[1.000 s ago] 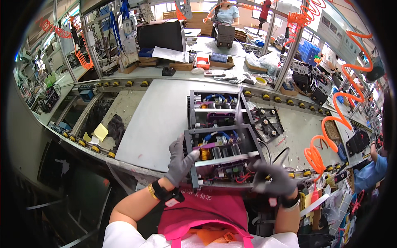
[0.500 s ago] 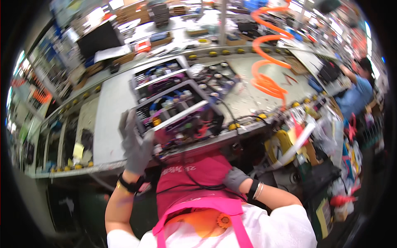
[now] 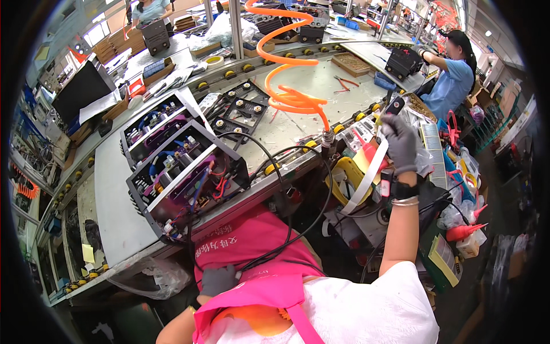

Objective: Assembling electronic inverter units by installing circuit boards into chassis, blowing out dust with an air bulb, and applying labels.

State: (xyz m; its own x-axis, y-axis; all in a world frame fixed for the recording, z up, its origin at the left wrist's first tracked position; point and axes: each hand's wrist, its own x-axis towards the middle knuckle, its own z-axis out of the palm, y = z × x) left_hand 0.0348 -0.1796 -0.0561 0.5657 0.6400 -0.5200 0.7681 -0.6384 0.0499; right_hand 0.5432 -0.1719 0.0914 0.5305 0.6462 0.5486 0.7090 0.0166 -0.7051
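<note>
My right hand [image 3: 401, 143], in a grey glove, is raised over the cluttered parts at the bench's right side. Its fingers are curled; what they hold, if anything, is hidden. Close by are a white strip [image 3: 369, 178] and a small black device [image 3: 395, 105]. Low against my pink apron [image 3: 255, 238] is my gloved left hand [image 3: 217, 281], closed, beside a black cable [image 3: 269, 258]. I cannot make out what it grips. Two open black-framed electronic units [image 3: 183, 166] with purple boards, capacitors and wires stand on the bench in front of me.
A coiled orange air hose [image 3: 298, 100] hangs over the bench. Black frame parts [image 3: 240, 109] and red-handled pliers [image 3: 344, 83] lie behind. Yellow rollers [image 3: 272, 168] line the rails. A yellow bin [image 3: 345, 180] stands at right; a co-worker in blue [image 3: 455, 80] sits beyond.
My view has turned right. My left hand has left the near unit and dropped to the apron. My right hand has risen from the apron to the parts at the right.
</note>
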